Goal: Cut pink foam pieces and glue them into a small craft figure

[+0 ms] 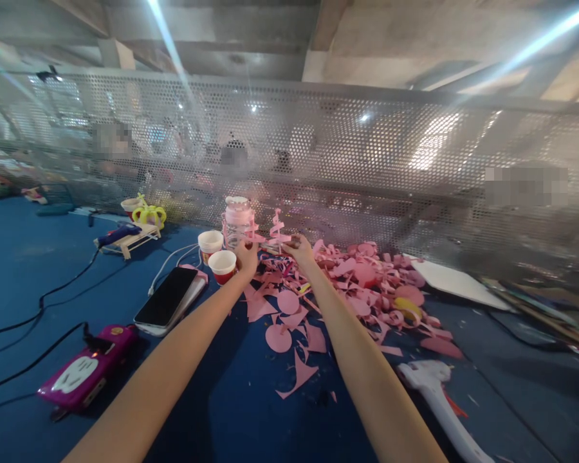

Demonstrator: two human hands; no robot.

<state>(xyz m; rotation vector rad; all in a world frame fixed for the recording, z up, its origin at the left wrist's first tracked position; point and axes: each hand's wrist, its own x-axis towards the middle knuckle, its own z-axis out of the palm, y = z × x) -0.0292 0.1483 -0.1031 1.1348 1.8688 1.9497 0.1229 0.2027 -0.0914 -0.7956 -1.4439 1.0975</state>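
My L hand (248,255) and R hand (300,249) are both out in front of me, nr the far edge of the blue surface (14,270) – close to each other but not touching. L fingertips are pinched on the foot of a pink curl (253,233), which stands up right in front of the jar (238,225). R fingertips are pinched on the low end of a 2nd curl (276,226), more or less upright in the gap btwn my hands. Can't tell how tight either grip is; fingers partly hide the ends.

Jar has a pink top, stands just behind my L hand. Two cups sit left of that hand: front cup (222,266) right beside it, back cup (210,243) a bit further off.

Pink scraps (361,283) pile up from below my hands toward the right side, along the far edge, w/ a few loose bits spread nearer me, btwn my forearms. A yellow bit (408,308) lies in the pile. White board (458,283) is flat past its right end; white glue gun (439,392) at the near right.

Left side: phone (168,297) face up, purple power strip (89,370) nearer me w/ a black cord plugged in, blue glue gun (119,234) on a stand (134,240) toward the far edge. Mesh panel (347,154) runs along that edge.
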